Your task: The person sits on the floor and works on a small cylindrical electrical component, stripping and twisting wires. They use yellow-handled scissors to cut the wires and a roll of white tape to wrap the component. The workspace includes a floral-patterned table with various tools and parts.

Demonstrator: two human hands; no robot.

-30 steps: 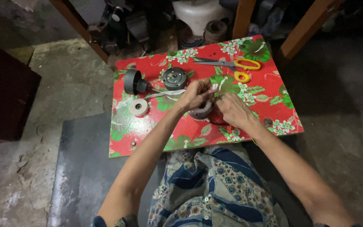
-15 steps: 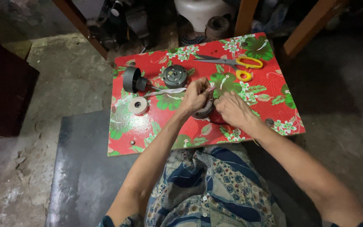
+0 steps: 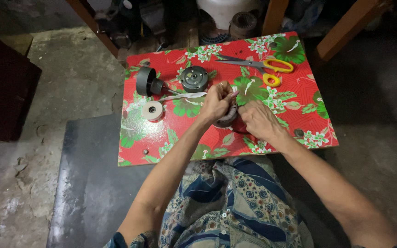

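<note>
My left hand [image 3: 217, 101] pinches a white tape strip [image 3: 182, 96] that runs from a white tape roll [image 3: 152, 110] lying at the left of the red flowered board [image 3: 161, 138]. Under both hands sits a dark ring-shaped wound part [image 3: 228, 119], mostly hidden. My right hand [image 3: 260, 120] is closed against that part's right side; what its fingers grip is hidden.
A black cup-shaped part [image 3: 146, 81] and a round grey metal cover [image 3: 194, 78] lie at the board's back left. Yellow-handled scissors [image 3: 272, 69] lie at the back right. Wooden legs [image 3: 341, 34] and dark machine parts stand behind the board. Grey concrete floor surrounds it.
The hands stay together on the ring-shaped part, with only small finger movements. The view has shifted slightly.
</note>
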